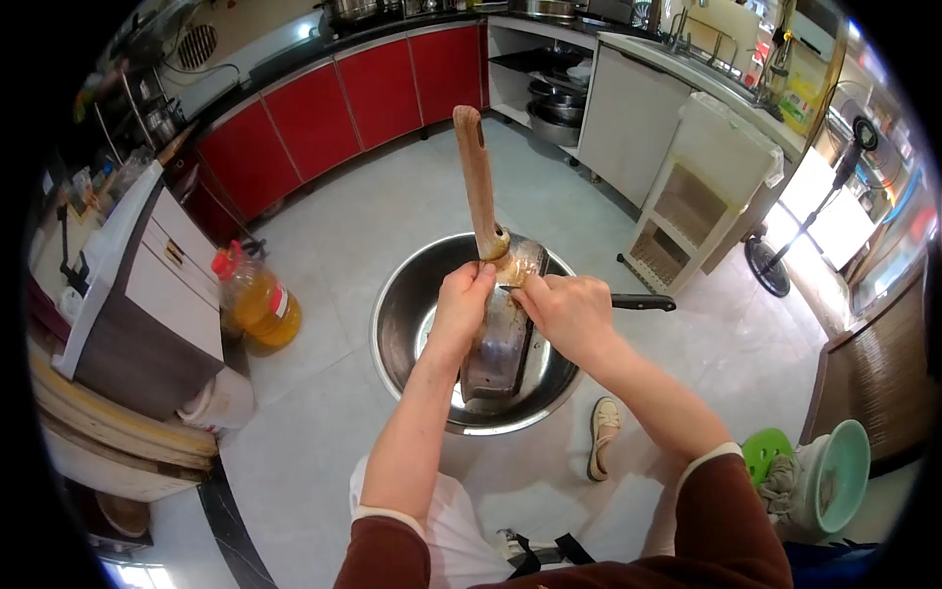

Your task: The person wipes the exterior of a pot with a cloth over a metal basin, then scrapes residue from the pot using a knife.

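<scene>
A rectangular metal pan with a long wooden handle stands tilted over a round steel basin, handle pointing away from me. Brown stains mark its metal near the handle joint. My left hand is closed around the pan's side by that joint. In my right hand is a knife, held by its blade, so the black knife handle sticks out to the right. The blade's tip shows at the stained metal, close to my left thumb; the fingers hide most of the blade.
The basin sits on grey floor tiles. A large bottle of yellow oil stands to the left, a white plastic rack to the right. Red cabinets line the back. A green basin and a standing fan are at right.
</scene>
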Motion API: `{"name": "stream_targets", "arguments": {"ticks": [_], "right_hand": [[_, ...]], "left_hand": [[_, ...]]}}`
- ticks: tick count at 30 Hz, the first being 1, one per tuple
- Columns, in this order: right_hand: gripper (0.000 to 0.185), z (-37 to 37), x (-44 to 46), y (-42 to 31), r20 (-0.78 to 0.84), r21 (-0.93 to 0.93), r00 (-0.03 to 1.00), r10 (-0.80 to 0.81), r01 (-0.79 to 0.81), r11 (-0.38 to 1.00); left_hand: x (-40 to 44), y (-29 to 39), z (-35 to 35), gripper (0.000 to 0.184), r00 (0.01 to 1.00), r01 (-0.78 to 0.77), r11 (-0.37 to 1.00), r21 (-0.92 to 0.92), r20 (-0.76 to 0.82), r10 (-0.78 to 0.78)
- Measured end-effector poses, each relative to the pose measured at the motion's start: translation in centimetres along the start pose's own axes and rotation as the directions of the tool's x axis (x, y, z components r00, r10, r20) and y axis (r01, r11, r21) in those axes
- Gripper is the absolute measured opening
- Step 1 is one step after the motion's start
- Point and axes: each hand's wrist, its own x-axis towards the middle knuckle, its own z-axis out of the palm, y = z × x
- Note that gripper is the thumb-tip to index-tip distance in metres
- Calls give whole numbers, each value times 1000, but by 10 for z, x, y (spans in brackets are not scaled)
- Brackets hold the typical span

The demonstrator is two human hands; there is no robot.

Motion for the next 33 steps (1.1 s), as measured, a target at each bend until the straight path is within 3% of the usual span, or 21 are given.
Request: {"name": "stream_targets", "arguments": {"ticks": [4,6,11,14,16,19,21,29,33], "right_hand": [[31,8,8,15,-11,0,996,91,-91,996],[31,5,14,23,65,-31,988,143,-142,989],[33,0,11,9,157,58,980,126,-136,989],[35,6,21,19,209,86,935,287,-310,947],[35,6,18,12,197,81,943,269,-289,954],[33,1,11,2,167,90,966,199,-216,972],[33,0,22,10,227,72,933,279,-302,951],[36,0,26,3,220,30,912,347,-361,932],[36,7,27,-1,212,38,918,336,-352,935]], "left_hand": [[6,-10,-1,32,1000,-13,999,-46,-4,13],[5,-14,-3,32,1000,-25,999,-20,-6,24],[7,-18,-4,34,999,-32,998,-46,-25,31],[5,-17,-4,34,999,-15,1000,23,-48,16],[6,-22,-3,35,992,-69,994,81,-97,77],[2,-18,2,35,985,-116,993,-23,-133,112],[0,-13,1,35,997,-46,998,-37,-64,43],[-8,-11,8,32,986,-58,994,95,-151,72],[-5,-19,15,31,980,-79,997,11,-182,80]]}}
